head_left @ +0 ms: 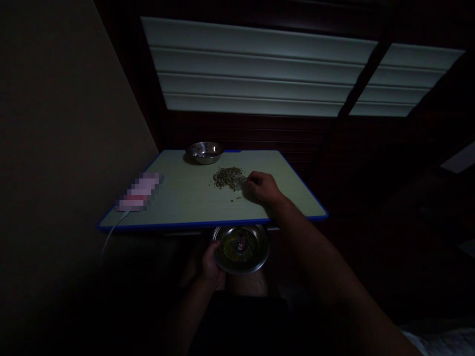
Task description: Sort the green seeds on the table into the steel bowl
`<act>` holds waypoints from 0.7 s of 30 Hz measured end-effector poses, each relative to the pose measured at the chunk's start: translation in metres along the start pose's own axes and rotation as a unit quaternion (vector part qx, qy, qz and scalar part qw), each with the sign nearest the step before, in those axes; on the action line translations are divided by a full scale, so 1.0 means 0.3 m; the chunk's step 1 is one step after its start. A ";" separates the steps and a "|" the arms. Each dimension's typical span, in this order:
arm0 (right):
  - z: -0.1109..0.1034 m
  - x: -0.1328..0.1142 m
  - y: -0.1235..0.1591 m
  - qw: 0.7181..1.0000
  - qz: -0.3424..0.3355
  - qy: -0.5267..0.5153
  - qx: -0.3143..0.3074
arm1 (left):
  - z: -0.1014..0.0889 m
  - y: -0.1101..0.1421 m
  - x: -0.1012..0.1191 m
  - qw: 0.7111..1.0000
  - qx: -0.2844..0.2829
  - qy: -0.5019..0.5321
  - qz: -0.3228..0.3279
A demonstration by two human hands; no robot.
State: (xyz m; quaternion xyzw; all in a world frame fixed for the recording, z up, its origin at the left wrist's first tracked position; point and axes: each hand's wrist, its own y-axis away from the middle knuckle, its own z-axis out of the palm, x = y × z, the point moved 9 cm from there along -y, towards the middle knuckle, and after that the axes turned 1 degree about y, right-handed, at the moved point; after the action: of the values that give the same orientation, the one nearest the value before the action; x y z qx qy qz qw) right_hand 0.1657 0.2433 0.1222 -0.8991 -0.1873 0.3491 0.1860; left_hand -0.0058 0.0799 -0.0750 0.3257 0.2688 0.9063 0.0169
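Small brownish-green grains (227, 176) lie in a loose pile on a pale, blue-edged table (185, 198). At the pile's right side is my right hand (262, 186), its fingers pinched on a thin dark tool (242, 180) whose tip reaches the grains. The dim light hides what kind of tool it is. Below the table's front edge, my left hand (213, 264) grips the left rim of a shiny metal bowl (256, 267). Green grains (230, 246) cover its bottom, and a small dark item with red on it (241, 243) shows among them, too dim to name.
Another metal bowl (205, 153) stands at the table's back edge. On the left lies a blurred pink phone-like object (140, 192) with a white cable (111, 232) hanging over the front edge. A wall (74, 123) rises at left, and dark louvred panelling (252, 69) behind.
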 end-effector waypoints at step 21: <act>-0.002 0.003 0.005 0.999 0.016 -0.052 0.003 | 0.009 0.006 0.000 1.000 -0.003 0.002 -0.010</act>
State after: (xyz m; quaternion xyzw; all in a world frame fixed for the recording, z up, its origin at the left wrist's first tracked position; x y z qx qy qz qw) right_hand 0.1672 0.2423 0.1215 -0.8822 -0.1806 0.3987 0.1734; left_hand -0.0040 0.0795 -0.0724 0.3216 0.2690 0.9075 0.0265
